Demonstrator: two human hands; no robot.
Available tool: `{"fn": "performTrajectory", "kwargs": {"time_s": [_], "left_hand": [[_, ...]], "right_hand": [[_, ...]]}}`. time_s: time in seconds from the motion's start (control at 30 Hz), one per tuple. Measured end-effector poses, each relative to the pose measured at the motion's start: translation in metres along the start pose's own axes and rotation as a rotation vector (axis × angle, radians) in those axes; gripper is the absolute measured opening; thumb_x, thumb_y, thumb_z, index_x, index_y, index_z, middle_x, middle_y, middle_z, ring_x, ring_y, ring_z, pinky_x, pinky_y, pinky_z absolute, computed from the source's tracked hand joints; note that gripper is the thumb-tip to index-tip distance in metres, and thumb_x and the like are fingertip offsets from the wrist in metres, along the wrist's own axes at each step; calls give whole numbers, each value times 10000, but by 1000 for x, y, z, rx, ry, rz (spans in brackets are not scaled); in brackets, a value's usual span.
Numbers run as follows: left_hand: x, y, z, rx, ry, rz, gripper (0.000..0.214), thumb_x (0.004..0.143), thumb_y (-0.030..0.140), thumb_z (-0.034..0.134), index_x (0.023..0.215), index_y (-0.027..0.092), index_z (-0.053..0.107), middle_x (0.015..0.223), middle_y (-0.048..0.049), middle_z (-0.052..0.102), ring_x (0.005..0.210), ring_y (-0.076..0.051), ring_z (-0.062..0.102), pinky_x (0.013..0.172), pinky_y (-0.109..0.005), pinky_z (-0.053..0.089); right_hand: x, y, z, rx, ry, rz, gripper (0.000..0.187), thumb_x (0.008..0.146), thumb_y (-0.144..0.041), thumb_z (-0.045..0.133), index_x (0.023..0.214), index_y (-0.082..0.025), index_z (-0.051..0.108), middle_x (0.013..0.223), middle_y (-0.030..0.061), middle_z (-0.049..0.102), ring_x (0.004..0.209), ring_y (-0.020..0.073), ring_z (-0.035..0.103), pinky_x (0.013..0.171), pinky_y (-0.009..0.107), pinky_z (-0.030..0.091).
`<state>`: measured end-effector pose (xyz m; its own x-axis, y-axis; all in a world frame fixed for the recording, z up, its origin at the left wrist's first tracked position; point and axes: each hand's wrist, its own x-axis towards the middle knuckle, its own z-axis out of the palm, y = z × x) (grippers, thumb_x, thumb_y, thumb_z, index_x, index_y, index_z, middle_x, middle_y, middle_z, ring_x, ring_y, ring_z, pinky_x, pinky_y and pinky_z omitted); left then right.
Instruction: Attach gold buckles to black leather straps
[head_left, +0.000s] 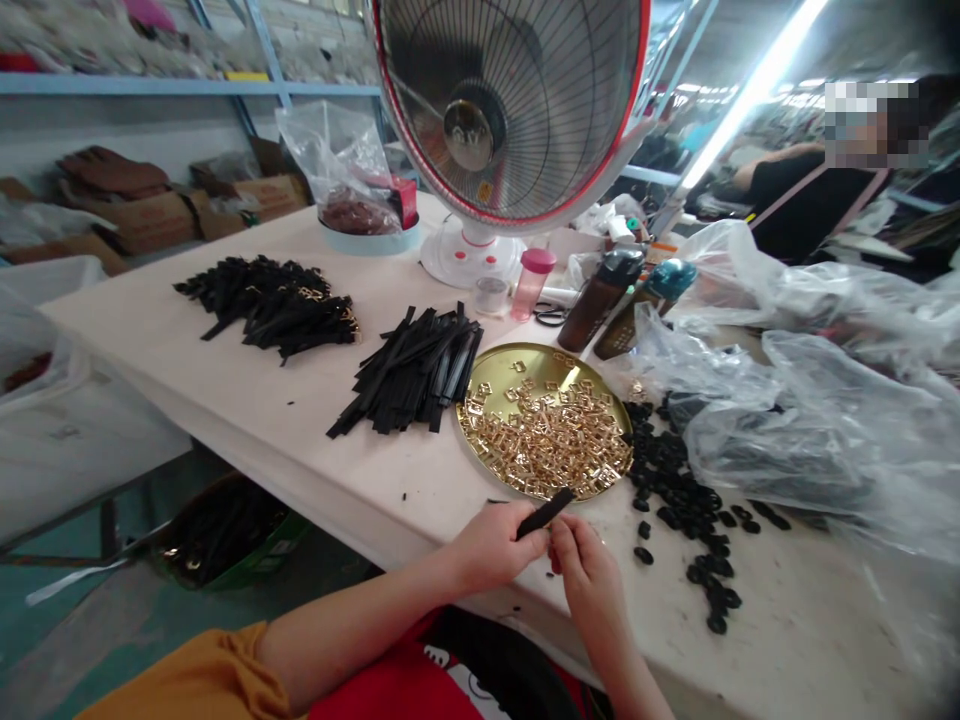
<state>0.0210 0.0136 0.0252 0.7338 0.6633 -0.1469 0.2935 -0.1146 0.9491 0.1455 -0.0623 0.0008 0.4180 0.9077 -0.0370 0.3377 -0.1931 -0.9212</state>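
Observation:
My left hand [499, 545] is closed round a black strap [546, 513], whose free end sticks up toward the tray. Close against it, my right hand [586, 560] pinches with thumb and fingers; what lies between its fingertips is too small to make out. Just beyond both hands is a round gold tray [495, 375] heaped with small gold buckles [555, 440]. Left of the tray lies a pile of flat black straps [420, 370]. Small black rings or loops [675, 490] are scattered to its right.
Black straps with gold fittings [277, 305] lie farther left on the white table [150, 330]. A large fan-shaped heater [480, 240] stands behind, near a pink-lidded bottle [532, 285] and dark bottles [600, 300]. Plastic bags [795, 440] cover the right side. A person [810, 190] sits beyond.

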Motion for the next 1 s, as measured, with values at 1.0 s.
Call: {"fn": "performTrajectory", "kwargs": {"time_s": [1.0], "left_hand": [[1, -22, 4, -253, -278, 23, 255, 814, 369, 438, 775, 136, 531, 677, -7, 607, 691, -147, 552, 708, -244, 422]], "right_hand": [[-13, 29, 34, 841, -189, 354, 334, 754, -537, 522, 727, -219, 424, 421, -112, 297, 392, 69, 184, 405, 213, 145]]}}
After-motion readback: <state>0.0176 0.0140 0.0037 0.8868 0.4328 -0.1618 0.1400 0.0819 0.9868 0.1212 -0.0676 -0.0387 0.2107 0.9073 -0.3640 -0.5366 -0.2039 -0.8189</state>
